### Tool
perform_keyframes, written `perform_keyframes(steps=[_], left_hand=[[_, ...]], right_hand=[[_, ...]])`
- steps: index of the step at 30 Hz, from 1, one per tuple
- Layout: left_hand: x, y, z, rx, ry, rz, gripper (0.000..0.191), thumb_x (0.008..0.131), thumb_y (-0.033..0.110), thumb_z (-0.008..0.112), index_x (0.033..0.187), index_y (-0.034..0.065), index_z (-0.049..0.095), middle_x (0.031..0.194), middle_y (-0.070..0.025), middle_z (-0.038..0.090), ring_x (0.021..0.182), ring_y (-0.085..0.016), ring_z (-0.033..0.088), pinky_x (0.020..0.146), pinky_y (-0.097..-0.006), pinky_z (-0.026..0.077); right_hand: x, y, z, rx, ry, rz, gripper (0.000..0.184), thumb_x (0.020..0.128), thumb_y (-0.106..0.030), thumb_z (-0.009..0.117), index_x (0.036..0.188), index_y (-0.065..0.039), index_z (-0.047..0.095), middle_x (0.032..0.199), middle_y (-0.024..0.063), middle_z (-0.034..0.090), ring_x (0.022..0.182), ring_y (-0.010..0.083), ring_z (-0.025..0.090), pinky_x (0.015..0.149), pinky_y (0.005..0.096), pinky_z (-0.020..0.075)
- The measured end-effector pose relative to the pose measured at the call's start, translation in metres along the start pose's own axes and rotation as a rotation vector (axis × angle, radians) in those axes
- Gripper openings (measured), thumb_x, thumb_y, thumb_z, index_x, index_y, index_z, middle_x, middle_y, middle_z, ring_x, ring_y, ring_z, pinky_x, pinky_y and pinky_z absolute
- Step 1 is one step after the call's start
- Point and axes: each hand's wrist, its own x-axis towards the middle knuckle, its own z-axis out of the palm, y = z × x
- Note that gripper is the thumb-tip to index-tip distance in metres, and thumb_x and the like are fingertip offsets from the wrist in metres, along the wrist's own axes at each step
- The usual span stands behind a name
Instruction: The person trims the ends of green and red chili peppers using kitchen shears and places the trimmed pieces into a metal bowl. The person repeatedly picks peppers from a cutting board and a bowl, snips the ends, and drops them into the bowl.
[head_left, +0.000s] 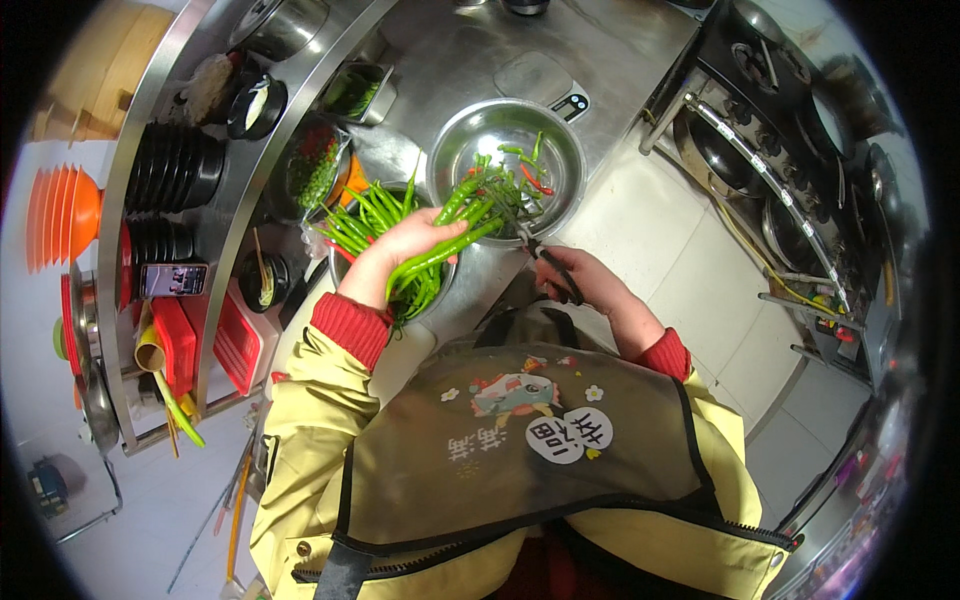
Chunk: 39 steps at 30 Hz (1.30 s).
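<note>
My left hand (412, 240) grips a bunch of long green chili peppers (442, 251), with their tips over the rim of a steel bowl (568, 196). In my right hand (589, 281) is a pair of black-handled scissors (559, 270); the blades point at the pepper ends above that bowl. Cut green stems and pieces (510, 187) lie inside it, along with a red chili (534, 180). Below my left hand, a second metal container (450, 289) is heaped with whole green chilies (375, 208), a few red ones among them.
A digital kitchen scale (536, 81) sits behind the bowl on the steel counter (630, 45). To the left stand a bowl of chopped green and red peppers (311, 169), a metal pan of greens (360, 94) and shelves with stacked black bowls (176, 169) and a phone (174, 280). A stove (750, 150) is at right.
</note>
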Motion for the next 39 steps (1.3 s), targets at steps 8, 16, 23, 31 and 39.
perform_keyframes(steps=[8,16,23,31,39], left_hand=[[-0.006,0.002,0.005,0.136,-0.084,0.052,0.042,0.094,0.029,0.058,0.132,0.0116,0.051,0.086,0.0000,0.062,0.065,-0.011,0.060,0.061,-0.0255,0.049],[-0.001,-0.017,-0.006,0.125,-0.076,0.049,0.039,0.093,0.027,0.058,0.126,0.0062,0.054,0.091,-0.0018,0.063,0.069,-0.011,0.060,0.064,-0.0259,0.050],[-0.013,-0.037,-0.019,0.286,0.082,0.225,0.037,0.077,0.022,0.073,0.106,0.0043,0.059,0.076,-0.0054,0.066,0.068,-0.015,0.062,0.064,-0.0311,0.048],[-0.152,-0.096,-0.056,0.595,0.819,0.158,0.044,0.078,0.018,0.066,0.121,0.0150,0.054,0.103,-0.0135,0.065,0.098,-0.033,0.061,0.081,-0.0408,0.049],[-0.179,-0.292,-0.069,0.585,1.041,-0.262,0.043,0.078,0.014,0.062,0.121,0.0185,0.055,0.108,-0.0103,0.064,0.099,-0.031,0.062,0.080,-0.0425,0.050]], right_hand=[[0.011,0.001,0.010,-0.002,-0.031,-0.082,0.025,0.092,-0.030,0.060,0.102,-0.007,0.060,0.077,-0.0037,0.056,0.061,0.0042,0.050,0.053,0.0195,0.0392],[0.011,-0.004,0.027,0.056,0.032,-0.057,0.029,0.094,-0.029,0.057,0.112,-0.006,0.061,0.068,-0.0061,0.050,0.057,0.0037,0.046,0.048,0.0197,0.0352],[0.021,0.006,0.030,0.018,0.129,-0.103,0.034,0.098,-0.026,0.049,0.123,-0.003,0.055,0.059,-0.0035,0.045,0.049,0.0069,0.043,0.046,0.0221,0.0331],[0.035,0.026,0.026,0.073,0.290,-0.003,0.051,0.094,-0.036,0.056,0.123,0.006,0.049,0.069,0.0012,0.051,0.053,0.0097,0.048,0.047,0.0246,0.0413],[0.045,0.037,0.062,0.047,0.280,0.083,0.050,0.092,-0.038,0.059,0.118,0.004,0.051,0.069,0.0027,0.054,0.052,0.0117,0.051,0.047,0.0263,0.0440]])
